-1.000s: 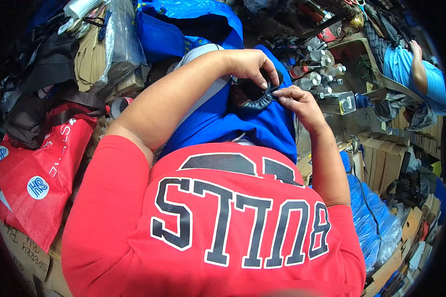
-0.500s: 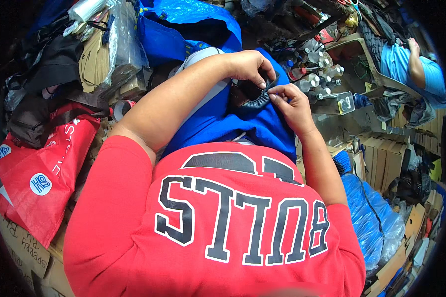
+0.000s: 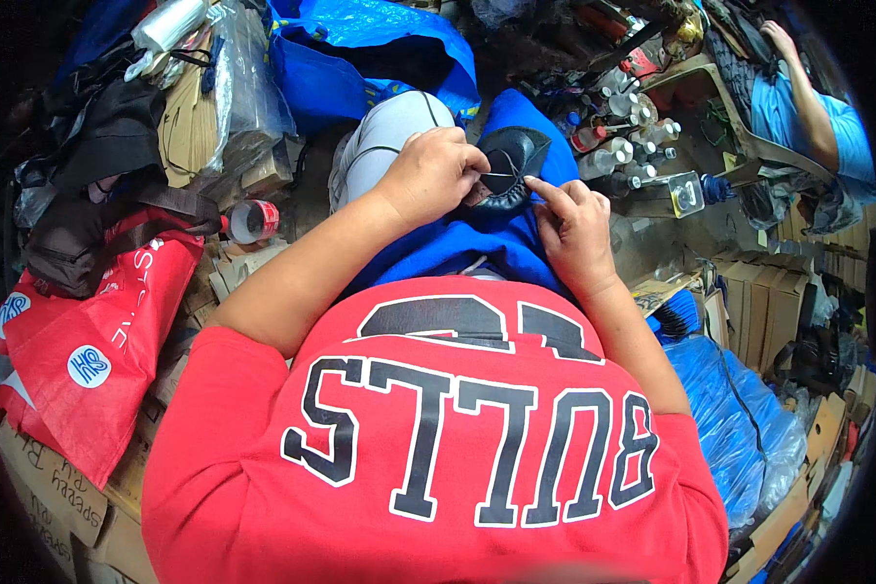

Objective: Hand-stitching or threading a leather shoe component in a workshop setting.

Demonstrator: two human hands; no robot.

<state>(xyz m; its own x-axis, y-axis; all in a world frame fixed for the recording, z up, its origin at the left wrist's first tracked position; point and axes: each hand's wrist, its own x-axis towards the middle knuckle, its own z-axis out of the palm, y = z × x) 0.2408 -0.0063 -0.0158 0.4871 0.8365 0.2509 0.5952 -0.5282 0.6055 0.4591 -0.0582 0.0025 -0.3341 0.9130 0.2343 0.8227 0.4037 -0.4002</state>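
A black leather shoe (image 3: 518, 148) with a gathered, stitched rim rests on the blue cloth (image 3: 428, 251) over my lap. My left hand (image 3: 436, 173) is closed at the shoe's left side, its fingertips pinching a thin pale thread (image 3: 501, 175) that crosses the shoe's opening. On the opposite side is my right hand (image 3: 576, 229): the index fingertip presses the rim, the thumb lies lower against the shoe's side, and the other fingers are curled. Whether a needle is on the thread is too small to tell.
Several bottles (image 3: 618, 146) stand at the far right, near another person's arm (image 3: 810, 107). An open blue bag (image 3: 360, 58) lies ahead. To my left are a red bag (image 3: 97, 341) and a plastic bottle (image 3: 253, 222); blue plastic sheeting (image 3: 720, 409) is at my right.
My left hand has drawn back to the left from the shoe's far rim, stretching the thread across the opening. My right index finger has straightened. The other person's arm has moved up.
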